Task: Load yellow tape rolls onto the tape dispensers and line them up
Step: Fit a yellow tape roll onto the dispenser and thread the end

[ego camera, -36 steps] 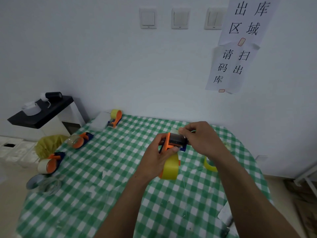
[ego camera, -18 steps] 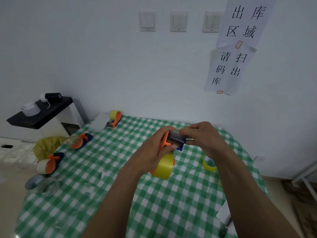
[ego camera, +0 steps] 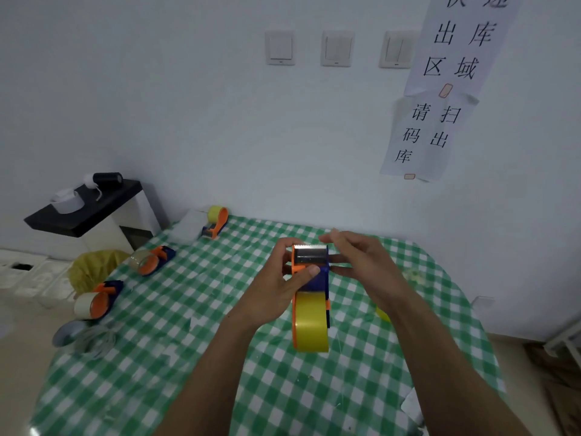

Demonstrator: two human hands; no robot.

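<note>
Table [ego camera: 188, 357]: green-and-white checked cloth beneath both hands, with a plain white wall behind.
Tape dispenser [ego camera: 309, 272]: held clear of the cloth, its long axis running away from the person. The toothed cutter end points up toward the wall and the roll end hangs down toward the wrists.
Yellow tape roll [ego camera: 311, 325]: seated in the dispenser just below the left hand, a glossy, smooth band.
Left hand [ego camera: 279, 287]: wrapped round the dispenser's neck, thumb across the front, fingers curled behind.
Right hand [ego camera: 361, 262]: just right of the cutter head, fingers nearly straight and blurred, tips at the blue side.
Frame: orange and blue plastic, with a shiny metal plate under the teeth.
Other dispensers [ego camera: 151, 261]: lying on the cloth, well left of the left hand.
</note>
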